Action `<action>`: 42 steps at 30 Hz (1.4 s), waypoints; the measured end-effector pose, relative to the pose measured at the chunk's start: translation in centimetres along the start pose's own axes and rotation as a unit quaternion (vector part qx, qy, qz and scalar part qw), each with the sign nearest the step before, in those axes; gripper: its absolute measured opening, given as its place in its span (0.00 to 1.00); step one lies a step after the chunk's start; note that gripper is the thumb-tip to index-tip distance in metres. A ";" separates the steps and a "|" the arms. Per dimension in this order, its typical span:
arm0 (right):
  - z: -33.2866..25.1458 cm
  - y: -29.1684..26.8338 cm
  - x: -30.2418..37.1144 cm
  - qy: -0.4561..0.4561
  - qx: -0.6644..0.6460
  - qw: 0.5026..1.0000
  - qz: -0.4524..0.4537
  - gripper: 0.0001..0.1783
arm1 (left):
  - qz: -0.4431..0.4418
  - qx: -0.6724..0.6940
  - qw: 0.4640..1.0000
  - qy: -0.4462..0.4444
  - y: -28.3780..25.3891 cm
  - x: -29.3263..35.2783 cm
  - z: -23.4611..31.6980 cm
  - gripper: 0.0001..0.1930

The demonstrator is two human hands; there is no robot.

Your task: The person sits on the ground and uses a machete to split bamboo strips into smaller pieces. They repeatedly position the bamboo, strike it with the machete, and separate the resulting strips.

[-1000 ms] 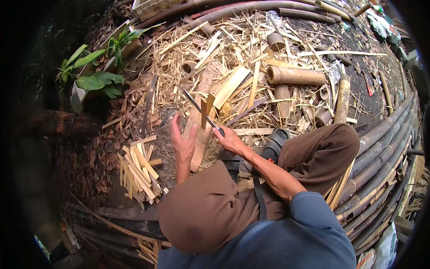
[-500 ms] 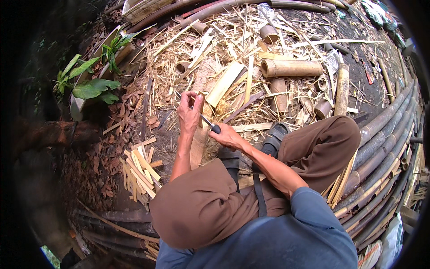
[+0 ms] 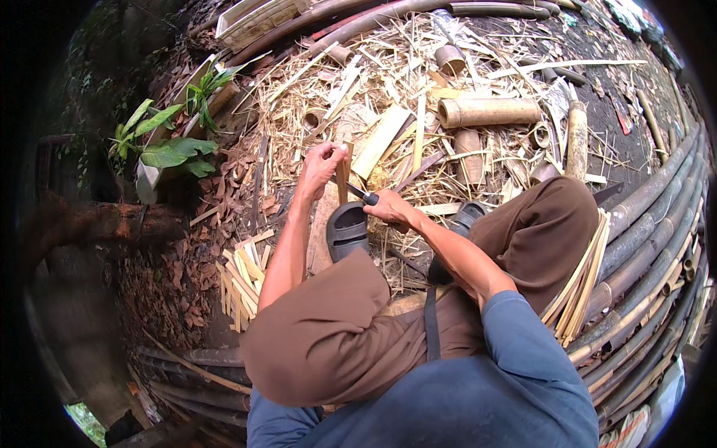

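My left hand (image 3: 323, 167) is closed, its fingertips at the upper end of a narrow bamboo strip (image 3: 343, 173) that stands roughly upright. My right hand (image 3: 391, 210) grips the black handle of a knife (image 3: 370, 198). The knife's blade points left toward the strip and lies at its side; the tip is partly hidden by the strip and my left hand. Under them runs a wooden board (image 3: 321, 224). My foot in a dark sandal (image 3: 348, 233) rests on the board, just below the strip.
Cut bamboo slats (image 3: 243, 280) lie in a pile at the left, and more slats (image 3: 586, 284) lean by my right knee. Ahead are shavings and a bamboo tube (image 3: 489, 112). Long bamboo poles (image 3: 635, 231) line the right. A leafy plant (image 3: 168, 149) stands at the left.
My left foot has come forward onto the board, and my left knee has shifted. The right hand and knife have moved slightly right and up; the left hand remains at the strip's top.
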State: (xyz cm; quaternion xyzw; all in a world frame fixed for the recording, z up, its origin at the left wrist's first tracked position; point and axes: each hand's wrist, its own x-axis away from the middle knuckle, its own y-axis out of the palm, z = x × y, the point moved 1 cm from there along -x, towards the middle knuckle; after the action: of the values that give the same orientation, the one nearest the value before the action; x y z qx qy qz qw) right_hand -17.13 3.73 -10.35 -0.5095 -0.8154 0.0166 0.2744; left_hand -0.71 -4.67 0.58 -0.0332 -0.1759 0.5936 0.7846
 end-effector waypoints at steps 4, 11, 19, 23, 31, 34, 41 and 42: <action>-1.0 0.0 0.9 0.033 -0.011 0.999 -0.004 0.21 | 0.002 -0.003 1.000 -0.008 -0.5 0.0 -1.4 0.15; -2.1 -0.9 0.7 0.060 0.037 0.997 -0.036 0.18 | 0.015 0.021 0.999 0.018 -1.2 1.7 -1.2 0.11; 2.9 -2.1 -0.3 0.083 0.068 0.994 0.006 0.18 | 0.059 0.265 0.959 -0.083 0.1 7.0 -4.9 0.11; 7.1 -1.2 -0.9 0.056 0.008 0.998 -0.037 0.20 | 0.054 0.032 0.998 -0.025 -3.1 7.4 -2.7 0.09; 2.7 0.5 1.9 0.051 0.002 0.995 0.089 0.26 | 0.105 -0.069 0.990 0.060 0.2 1.4 -8.4 0.14; 2.9 -1.2 4.2 0.052 0.059 0.985 0.151 0.30 | 0.036 -0.103 0.990 0.090 3.4 0.6 -11.1 0.13; -5.8 -7.7 15.0 -0.055 -0.128 0.958 0.250 0.17 | -0.137 -0.312 0.931 0.132 3.1 -5.9 -9.4 0.12; -5.8 -8.2 16.4 -0.067 -0.134 0.950 0.273 0.17 | -0.156 -0.395 0.886 0.185 3.8 -6.8 -10.5 0.14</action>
State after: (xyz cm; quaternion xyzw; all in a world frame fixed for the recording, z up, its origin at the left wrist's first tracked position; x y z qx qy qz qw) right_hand -26.63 12.09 4.20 -0.7423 -0.6566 0.0153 0.1327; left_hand -2.48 -8.39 -11.81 -0.4218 -0.2502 0.3281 0.8074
